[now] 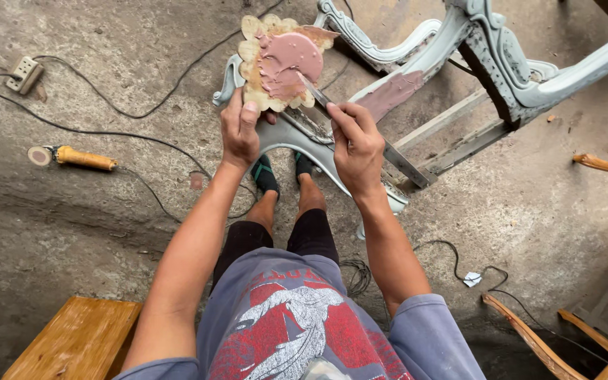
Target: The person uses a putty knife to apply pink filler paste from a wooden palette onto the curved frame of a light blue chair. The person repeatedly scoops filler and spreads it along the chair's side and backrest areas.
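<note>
A single view from a camera worn on the person's head, looking steeply down along the body toward a concrete floor (72, 211). The landmark is a pale grey carved chair frame (416, 63) lying at the top centre, close enough to show its carving. Nearer the camera than the frame come both forearms, then the knees and shirt at the bottom edge. A wooden bench (79, 341) sits lower left of the frame.

Bare floor (107, 232) open left of the hands, grey carved chair frame (459, 63) crowding right and beyond, cables (107, 105) trailing far left
</note>
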